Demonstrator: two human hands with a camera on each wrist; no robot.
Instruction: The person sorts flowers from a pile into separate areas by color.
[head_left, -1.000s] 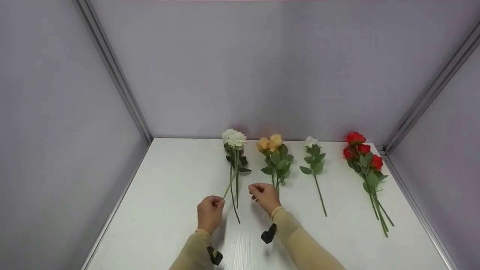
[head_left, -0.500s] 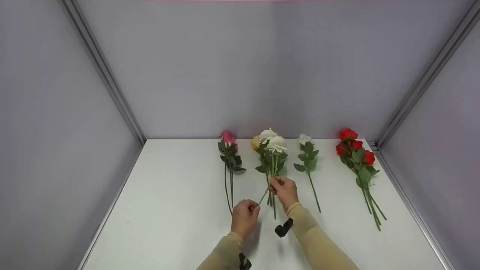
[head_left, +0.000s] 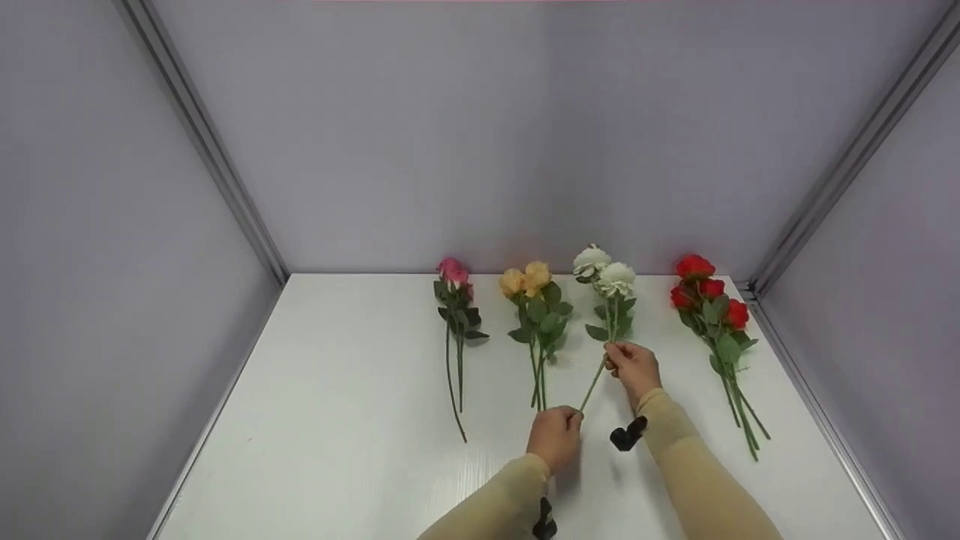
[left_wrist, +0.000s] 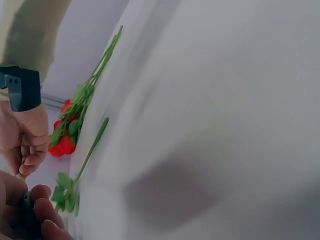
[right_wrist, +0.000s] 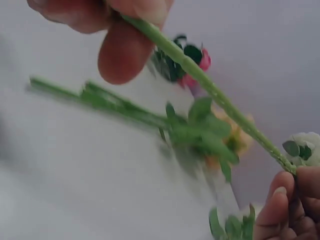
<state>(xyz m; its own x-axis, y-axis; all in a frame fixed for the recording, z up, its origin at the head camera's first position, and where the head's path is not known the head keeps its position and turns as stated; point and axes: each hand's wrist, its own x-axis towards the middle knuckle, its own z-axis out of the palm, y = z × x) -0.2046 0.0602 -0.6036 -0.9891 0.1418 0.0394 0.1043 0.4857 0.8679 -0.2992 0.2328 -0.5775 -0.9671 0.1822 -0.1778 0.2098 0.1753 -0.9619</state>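
Observation:
A long pale green stem (head_left: 595, 384) with two white flower heads (head_left: 616, 279) is held slanting over the table. My left hand (head_left: 555, 439) pinches its lower end between thumb and fingers. Higher up, below the blooms, my right hand (head_left: 632, 369) pinches the same flower. In the right wrist view, the stretch of bare stem (right_wrist: 215, 92) runs between both hands. Green leaves (head_left: 598, 331) of another white rose lie behind the held blooms, which cover its head. The left wrist view shows that rose's stem (left_wrist: 92, 150) on the table.
Pink roses (head_left: 454, 276) lie left on the white table (head_left: 337, 390), with orange-yellow roses (head_left: 525, 280) beside them. Several red roses (head_left: 695, 267) lie at the right. Grey panels (head_left: 480, 135) wall in the back and sides.
Both hands have carried the white flower rightward, from over the pink roses, past the orange-yellow ones, to over the single white rose. My right hand took hold of the stem on the way.

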